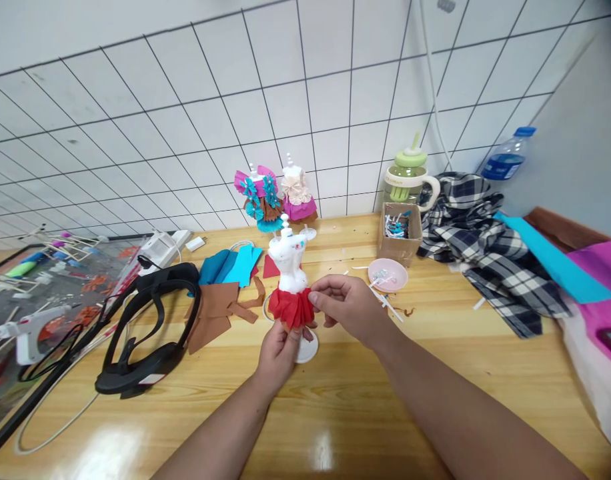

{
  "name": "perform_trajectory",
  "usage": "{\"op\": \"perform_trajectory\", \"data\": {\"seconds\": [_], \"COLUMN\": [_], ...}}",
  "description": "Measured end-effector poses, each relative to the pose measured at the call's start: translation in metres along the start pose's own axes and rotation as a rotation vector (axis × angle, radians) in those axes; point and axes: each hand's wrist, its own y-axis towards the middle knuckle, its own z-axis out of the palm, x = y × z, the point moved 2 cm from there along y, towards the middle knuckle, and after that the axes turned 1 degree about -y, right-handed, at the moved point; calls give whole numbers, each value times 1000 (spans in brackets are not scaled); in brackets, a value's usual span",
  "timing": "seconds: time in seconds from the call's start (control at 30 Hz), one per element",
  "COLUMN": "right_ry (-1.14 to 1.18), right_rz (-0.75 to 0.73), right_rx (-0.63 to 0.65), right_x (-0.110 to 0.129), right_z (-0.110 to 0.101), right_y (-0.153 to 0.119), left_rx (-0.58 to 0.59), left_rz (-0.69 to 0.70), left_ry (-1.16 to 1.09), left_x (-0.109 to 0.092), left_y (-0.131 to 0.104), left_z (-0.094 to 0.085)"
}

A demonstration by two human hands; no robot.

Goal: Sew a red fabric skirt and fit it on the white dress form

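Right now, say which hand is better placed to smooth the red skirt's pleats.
Right, I'd judge: the right hand seems to pinch the side of the red skirt, while the left hand sits just beneath the skirt, seemingly steadying the white mannequin.

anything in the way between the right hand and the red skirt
Nothing visible: the right hand's fingertips are at the right edge of the skirt. The left hand is below the skirt, not between them.
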Motion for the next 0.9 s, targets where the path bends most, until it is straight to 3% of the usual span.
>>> {"op": "perform_trajectory", "data": {"seconds": [0.23, 0.63, 0.9], "right_ry": [-18, 22, -23], "right_rz": [-37, 50, -1], "right_rx": [-16, 27, 26], "right_x": [3, 2, -2], "right_z": [-3, -9, -8], "right_y": [-1, 3, 4], "left_rx": [16, 79, 94], "left_rz": [8, 14, 24], "left_ry": [-40, -96, -56], "left_x": [0, -5, -3], "left_y": [0, 0, -1], "left_z": [2, 5, 3]}}
